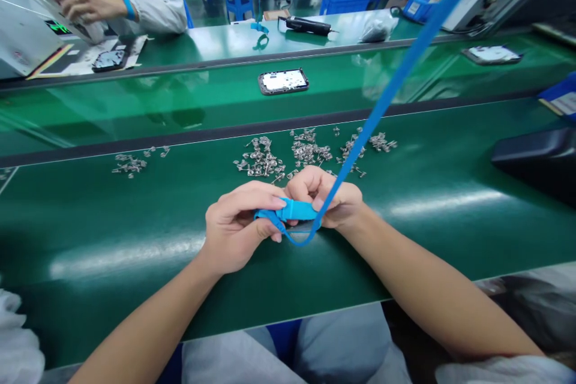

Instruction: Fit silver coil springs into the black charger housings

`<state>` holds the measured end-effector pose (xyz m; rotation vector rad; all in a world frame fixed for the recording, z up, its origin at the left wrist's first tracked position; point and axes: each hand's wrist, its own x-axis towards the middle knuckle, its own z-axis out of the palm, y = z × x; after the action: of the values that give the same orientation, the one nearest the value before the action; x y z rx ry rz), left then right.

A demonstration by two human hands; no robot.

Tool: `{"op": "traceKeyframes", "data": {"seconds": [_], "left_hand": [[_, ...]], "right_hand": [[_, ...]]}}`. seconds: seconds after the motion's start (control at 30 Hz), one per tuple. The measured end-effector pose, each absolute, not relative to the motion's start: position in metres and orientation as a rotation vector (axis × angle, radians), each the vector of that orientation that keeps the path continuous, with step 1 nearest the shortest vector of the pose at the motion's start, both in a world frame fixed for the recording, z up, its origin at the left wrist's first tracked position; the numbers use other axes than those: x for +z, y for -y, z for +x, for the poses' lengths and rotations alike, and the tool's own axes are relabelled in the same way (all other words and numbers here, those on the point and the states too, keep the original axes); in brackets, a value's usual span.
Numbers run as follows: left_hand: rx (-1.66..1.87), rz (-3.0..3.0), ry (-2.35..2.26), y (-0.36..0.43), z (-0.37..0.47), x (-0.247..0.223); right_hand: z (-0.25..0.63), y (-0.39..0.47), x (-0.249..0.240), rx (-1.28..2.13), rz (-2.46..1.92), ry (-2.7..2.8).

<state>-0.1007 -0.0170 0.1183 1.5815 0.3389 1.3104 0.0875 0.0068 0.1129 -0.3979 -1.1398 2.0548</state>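
Between my two hands is a bright blue wrist strap with a buckle, held just above the green table. My left hand pinches its left end between thumb and fingers. At the other end, my right hand is closed on the band. A long blue cord runs from the strap up to the top right, passing in front of my right hand. Just beyond my fingers lie loose piles of small metal parts, which look like tiny springs or clips.
A phone-like housing lies on the green belt behind the table, another housing farther right. Across it stand a black electric screwdriver and a co-worker's hand. A black object sits at right.
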Motion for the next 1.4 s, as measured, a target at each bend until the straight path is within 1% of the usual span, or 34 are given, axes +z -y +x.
{"op": "traceKeyframes", "data": {"seconds": [0.13, 0.3, 0.4, 0.6, 0.8, 0.97, 1.17, 1.3, 1.4], "left_hand": [[1.314, 1.640, -0.345, 0.015, -0.103, 0.116], [1.364, 2.018, -0.417, 0.008, -0.106, 0.118], [1.380, 2.161, -0.440, 0.005, -0.109, 0.120], [1.332, 2.213, -0.729, 0.007, -0.115, 0.116], [1.371, 2.461, -0.691, 0.003, -0.116, 0.116], [1.347, 2.529, -0.771, -0.005, -0.120, 0.112], [1.401, 2.514, -0.842, -0.010, -0.122, 0.105], [1.312, 2.552, -0.977, -0.007, -0.125, 0.101], [1.261, 2.454, -0.995, -0.004, -0.129, 0.094]], "right_hand": [[0.088, -0.008, 0.112, 2.036, -0.357, 1.187], [0.090, -0.009, 0.108, 1.877, -0.395, 1.323], [0.090, -0.011, 0.105, 1.837, -0.407, 1.383], [0.088, -0.012, 0.099, 1.935, -0.346, 1.254], [0.085, -0.014, 0.098, 1.947, -0.401, 1.261], [0.080, -0.020, 0.097, 1.910, -0.477, 1.273], [0.074, -0.025, 0.093, 1.869, -0.456, 1.235], [0.071, -0.020, 0.099, 1.854, -0.484, 1.199], [0.070, -0.016, 0.105, 1.816, -0.526, 1.197]]}}
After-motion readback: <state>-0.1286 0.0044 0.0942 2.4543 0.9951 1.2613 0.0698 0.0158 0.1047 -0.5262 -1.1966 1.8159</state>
